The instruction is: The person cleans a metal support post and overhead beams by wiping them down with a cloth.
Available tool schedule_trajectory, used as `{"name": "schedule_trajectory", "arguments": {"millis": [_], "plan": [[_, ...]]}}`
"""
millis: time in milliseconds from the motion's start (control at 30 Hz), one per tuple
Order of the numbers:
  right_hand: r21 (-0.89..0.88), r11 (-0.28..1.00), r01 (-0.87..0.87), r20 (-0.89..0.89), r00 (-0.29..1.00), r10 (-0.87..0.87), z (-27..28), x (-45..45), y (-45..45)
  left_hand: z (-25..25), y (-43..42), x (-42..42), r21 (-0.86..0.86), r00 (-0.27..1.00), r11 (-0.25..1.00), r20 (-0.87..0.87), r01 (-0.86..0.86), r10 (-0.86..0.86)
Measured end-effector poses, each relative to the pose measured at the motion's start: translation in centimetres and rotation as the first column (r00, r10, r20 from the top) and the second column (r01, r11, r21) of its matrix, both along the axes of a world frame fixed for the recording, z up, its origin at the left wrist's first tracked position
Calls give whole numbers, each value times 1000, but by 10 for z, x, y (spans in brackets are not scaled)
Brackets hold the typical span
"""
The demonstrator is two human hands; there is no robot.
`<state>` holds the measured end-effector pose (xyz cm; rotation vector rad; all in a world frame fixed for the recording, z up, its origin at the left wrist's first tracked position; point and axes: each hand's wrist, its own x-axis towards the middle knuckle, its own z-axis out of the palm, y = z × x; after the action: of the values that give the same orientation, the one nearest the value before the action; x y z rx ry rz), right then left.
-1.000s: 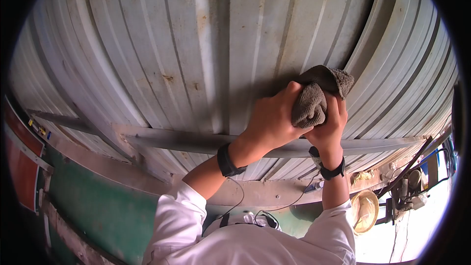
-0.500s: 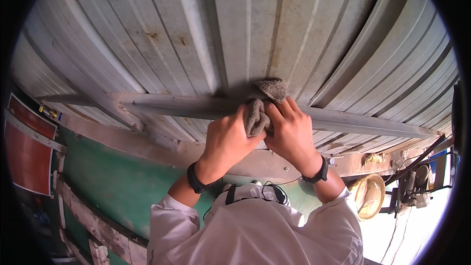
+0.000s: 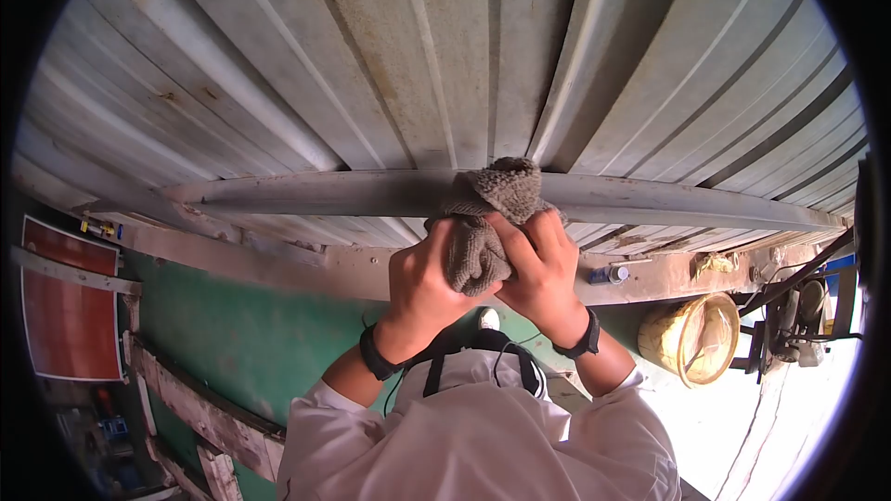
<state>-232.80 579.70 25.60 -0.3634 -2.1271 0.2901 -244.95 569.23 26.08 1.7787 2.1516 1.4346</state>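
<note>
Bunched between my two hands is a grey-brown cloth, its loose top part lying against a metal rail that crosses a ribbed metal wall. My left hand is closed on the cloth's left side, the thumb hidden in its folds. My right hand grips the other side, index finger pressed along the fabric. The hands sit close together, almost touching below the cloth. A black band circles each wrist.
On the ledge under the wall lies a small blue-capped bottle. A yellowish bucket stands at right near some machinery. At left are a red panel and a worn wooden rail over green floor.
My view has shifted to the right along the wall, and the bottle and bucket show more fully. Both hands still hold the cloth, more of which now shows above the fingers.
</note>
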Motion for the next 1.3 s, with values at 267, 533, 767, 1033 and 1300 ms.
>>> {"name": "schedule_trajectory", "arguments": {"millis": [267, 533, 767, 1033, 1300], "plan": [[-76, 977, 200, -104, 973, -207, -113, 68, 11, -84, 22, 55, 32, 952, 952, 30, 304, -305], [-442, 849, 290, 30, 950, -310, -181, -13, -27, -150, 2, 6, -99, 979, 984, 161, 145, -128], [-536, 834, 130, 15, 989, -145, -212, -120, -75, -173, -54, -83, -229, 969, 974, 241, -5, 61], [-270, 962, 51, -191, 976, -105, -135, -143, -72, -115, -57, -100, 38, 994, 997, -87, -66, 69], [-273, 891, 363, -134, 903, -409, -219, -97, -40, -160, -5, -71, -54, 986, 988, -74, 143, -147]]}}
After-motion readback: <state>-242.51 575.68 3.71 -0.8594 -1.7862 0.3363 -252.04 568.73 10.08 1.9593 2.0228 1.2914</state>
